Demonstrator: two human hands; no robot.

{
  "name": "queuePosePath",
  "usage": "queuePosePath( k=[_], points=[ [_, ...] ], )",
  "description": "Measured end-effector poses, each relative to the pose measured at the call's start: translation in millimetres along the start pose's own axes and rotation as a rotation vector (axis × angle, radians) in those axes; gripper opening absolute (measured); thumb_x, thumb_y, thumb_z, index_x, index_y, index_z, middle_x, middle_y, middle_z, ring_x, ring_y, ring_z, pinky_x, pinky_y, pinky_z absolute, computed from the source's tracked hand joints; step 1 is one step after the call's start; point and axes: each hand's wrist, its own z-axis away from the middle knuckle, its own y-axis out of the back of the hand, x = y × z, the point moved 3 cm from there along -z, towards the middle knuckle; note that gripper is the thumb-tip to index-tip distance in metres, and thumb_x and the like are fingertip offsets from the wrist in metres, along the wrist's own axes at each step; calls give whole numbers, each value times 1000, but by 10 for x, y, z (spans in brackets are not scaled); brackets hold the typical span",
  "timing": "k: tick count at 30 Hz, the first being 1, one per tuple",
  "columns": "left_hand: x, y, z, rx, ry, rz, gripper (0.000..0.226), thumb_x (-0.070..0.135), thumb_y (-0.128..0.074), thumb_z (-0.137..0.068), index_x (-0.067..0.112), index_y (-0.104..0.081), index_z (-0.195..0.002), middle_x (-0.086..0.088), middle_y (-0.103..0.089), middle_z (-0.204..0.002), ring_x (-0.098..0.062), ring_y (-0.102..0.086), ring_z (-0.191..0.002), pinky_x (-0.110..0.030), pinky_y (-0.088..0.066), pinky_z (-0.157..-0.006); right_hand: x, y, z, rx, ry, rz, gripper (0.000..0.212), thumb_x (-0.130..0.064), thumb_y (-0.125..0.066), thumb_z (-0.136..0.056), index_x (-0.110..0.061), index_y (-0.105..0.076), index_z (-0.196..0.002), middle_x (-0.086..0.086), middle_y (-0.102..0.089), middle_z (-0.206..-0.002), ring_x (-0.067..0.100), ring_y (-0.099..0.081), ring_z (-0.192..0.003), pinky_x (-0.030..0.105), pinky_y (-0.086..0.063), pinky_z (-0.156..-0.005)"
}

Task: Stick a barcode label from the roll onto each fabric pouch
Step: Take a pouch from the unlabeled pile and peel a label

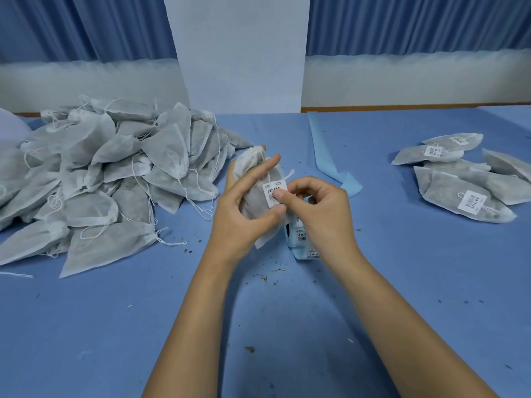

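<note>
1. On the blue tabletop (287, 326), a big pile of unlabelled pouches (100, 182) lies at the left, with labelled pouches (465, 188) well apart at the right.
2. The left hand (244, 208) grips one fabric pouch (255, 193), fingers wrapped around it.
3. The right hand (319, 208), fingers curled, presses its thumb on the barcode label (273, 188) on that pouch.
4. The label roll (300, 239) sits under the right hand.

Blue table (115, 326), pleated curtains (402, 24), white pillar (238, 53)
</note>
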Motion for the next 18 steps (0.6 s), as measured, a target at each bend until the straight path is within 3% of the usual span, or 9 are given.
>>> queuePosePath(
  k=[3,6,8,10,11,14,18],
  points=[
    [18,-2,3,52,-16,24,40,19,-68,-86,35,-62,-123,6,-59,-137,-1,-44,-134,-12,-35,-103,-28,-14,32,-5,77,92,21,-15,-80,-74,-25,-64,-65,-13,-60,-66,0,-44,-61,10,-37,-62],
    [2,-5,3,97,-13,63,38,9,-59,-91,35,-65,-118,10,-62,-132,-1,-47,-131,-16,-37,-106,-55,-26,50,100,194,392,20,-35,-82,-69,-37,-62,-70,-9,-57,-84,7,-45,-85,23,-32,-82],
    [-1,2,4,123,-11,95,42,5,-57,-90,37,-66,-116,6,-62,-134,-6,-48,-132,-26,-37,-111,-81,-13,46,185,223,511,34,-45,-83,-63,-31,-65,-89,-7,-54,-92,9,-43,-93,26,-29,-89],
    [-1,15,8,133,-14,118,43,6,-58,-90,37,-67,-117,9,-63,-132,-8,-49,-131,-34,-38,-112,-83,14,36,196,182,450,56,-46,-83,-62,-26,-59,-108,-8,-55,-98,10,-43,-96,27,-29,-91],
    [-5,22,10,130,-19,129,43,6,-58,-90,38,-67,-118,9,-63,-131,-9,-50,-131,-35,-39,-112,-80,17,32,165,162,385,54,-43,-83,-64,-26,-58,-109,-11,-56,-98,10,-44,-98,28,-30,-93],
    [0,7,1,95,-58,151,48,9,-64,-88,40,-62,-125,10,-59,-136,-12,-49,-132,-33,-39,-110,-57,-17,2,47,83,229,22,-31,-79,-74,-29,-65,-91,-17,-59,-88,12,-51,-103,26,-35,-96],
    [-57,15,-57,153,-65,196,78,7,-71,-84,38,-33,-145,27,-53,-135,-7,-47,-133,-30,-42,-108,-9,-11,-80,50,11,118,12,-24,-79,-76,-21,-67,-72,-5,-66,-82,15,-59,-93,25,-43,-88]
  ],
)
